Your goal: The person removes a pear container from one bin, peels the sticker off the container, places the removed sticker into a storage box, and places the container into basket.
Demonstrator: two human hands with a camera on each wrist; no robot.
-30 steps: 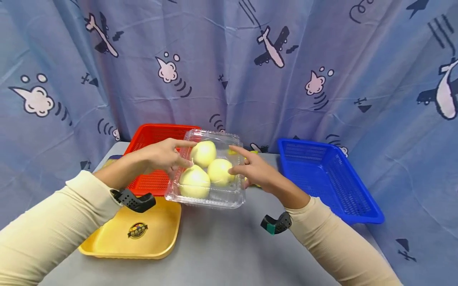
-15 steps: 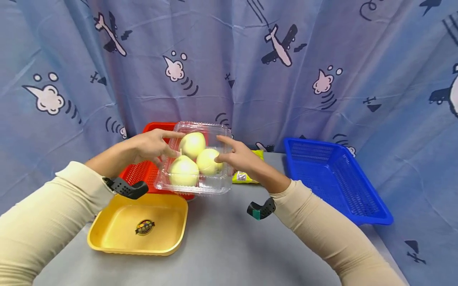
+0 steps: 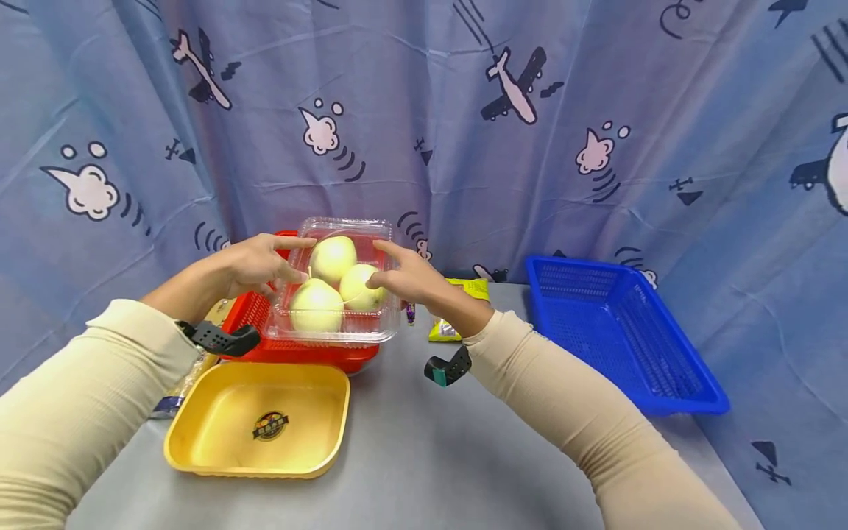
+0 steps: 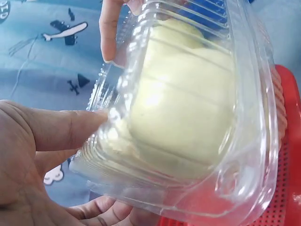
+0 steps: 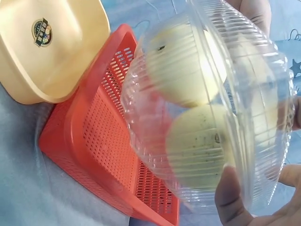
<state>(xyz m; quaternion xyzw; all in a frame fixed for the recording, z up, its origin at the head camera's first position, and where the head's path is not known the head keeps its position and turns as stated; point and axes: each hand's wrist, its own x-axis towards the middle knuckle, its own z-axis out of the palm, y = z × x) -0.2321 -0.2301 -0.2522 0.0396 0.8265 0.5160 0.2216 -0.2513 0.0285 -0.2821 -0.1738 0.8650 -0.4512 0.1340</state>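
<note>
A clear plastic clamshell box (image 3: 331,338) with three pale yellow pears (image 3: 316,305) inside hangs over the red basket (image 3: 344,358) in the head view. My left hand (image 3: 255,263) grips its left side, my right hand (image 3: 411,278) its right side. The left wrist view shows the left thumb and fingers (image 4: 70,129) around the ribbed edge of the box. From the right wrist view, the box is tilted, its lid closed over the pears, with the right fingers (image 5: 231,200) at its side. The red basket's perforated floor shows below it.
In front of the red basket stands a yellow plastic basin (image 3: 218,412) with a round label. A blue basket (image 3: 609,324) stands at the right. Near the right forearm lie a yellow packet (image 3: 445,331) and a small purple wrapped item (image 3: 411,315). The patterned curtain (image 3: 457,177) hangs behind.
Both hands have carried the box of pears leftward and slightly farther back, from the basket's right side to over the red basket. The yellow packet and small purple item have come into clearer view.
</note>
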